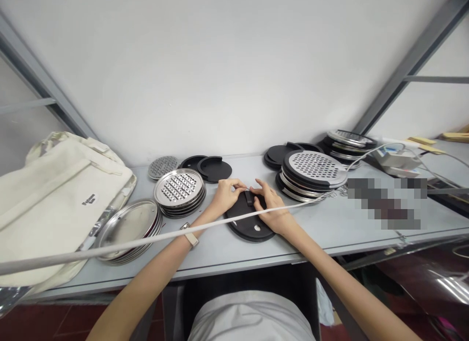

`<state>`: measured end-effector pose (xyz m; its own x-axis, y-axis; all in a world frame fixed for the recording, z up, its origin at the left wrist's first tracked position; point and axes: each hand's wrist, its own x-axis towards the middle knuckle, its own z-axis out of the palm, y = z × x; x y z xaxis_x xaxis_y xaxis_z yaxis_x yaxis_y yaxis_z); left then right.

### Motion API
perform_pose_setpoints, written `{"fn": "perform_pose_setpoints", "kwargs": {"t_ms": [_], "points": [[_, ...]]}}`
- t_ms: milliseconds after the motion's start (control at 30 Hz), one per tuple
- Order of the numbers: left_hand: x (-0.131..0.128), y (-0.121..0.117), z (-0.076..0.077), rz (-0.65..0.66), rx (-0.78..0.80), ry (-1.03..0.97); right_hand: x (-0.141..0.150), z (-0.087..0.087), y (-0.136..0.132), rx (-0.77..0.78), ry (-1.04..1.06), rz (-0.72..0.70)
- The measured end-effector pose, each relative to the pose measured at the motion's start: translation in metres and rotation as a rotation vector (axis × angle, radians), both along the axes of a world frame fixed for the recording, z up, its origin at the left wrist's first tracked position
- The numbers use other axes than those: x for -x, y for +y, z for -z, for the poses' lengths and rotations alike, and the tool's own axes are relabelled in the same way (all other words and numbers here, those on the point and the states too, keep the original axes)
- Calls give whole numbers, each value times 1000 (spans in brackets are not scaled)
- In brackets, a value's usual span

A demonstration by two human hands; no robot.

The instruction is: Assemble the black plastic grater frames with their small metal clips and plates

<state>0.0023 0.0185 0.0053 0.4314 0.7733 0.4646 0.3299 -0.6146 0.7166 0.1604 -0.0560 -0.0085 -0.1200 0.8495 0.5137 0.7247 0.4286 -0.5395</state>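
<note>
A black oval disc [246, 219] with a small raised black piece near its far edge lies on the grey bench in front of me. My left hand [226, 194] pinches at the disc's far rim, fingers curled together. My right hand [273, 206] rests on the disc's right side, its fingertips pressed on the raised piece. A white cable [139, 243] stretches across both forearms and over the disc. A watch sits on my left wrist.
Left: a stack of metal grater discs [179, 189], plain steel plates [126, 228], a cream bag [54, 194]. Behind: black round lids [214, 169]. Right: a stack of black-rimmed grater discs [313, 172], more stacks [346, 143], a white device [397, 161] with wires.
</note>
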Motion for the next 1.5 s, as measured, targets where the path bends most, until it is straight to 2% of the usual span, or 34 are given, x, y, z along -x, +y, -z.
{"fn": "perform_pose_setpoints", "kwargs": {"t_ms": [333, 1033, 1500], "points": [[1, 0, 1, 18, -22, -27, 0, 0, 0, 37, 18, 23], [4, 6, 1, 21, 66, 15, -1, 1, 2, 23, 31, 30], [5, 3, 1, -22, -3, 22, -1, 2, 2, 45, 60, 15]]}}
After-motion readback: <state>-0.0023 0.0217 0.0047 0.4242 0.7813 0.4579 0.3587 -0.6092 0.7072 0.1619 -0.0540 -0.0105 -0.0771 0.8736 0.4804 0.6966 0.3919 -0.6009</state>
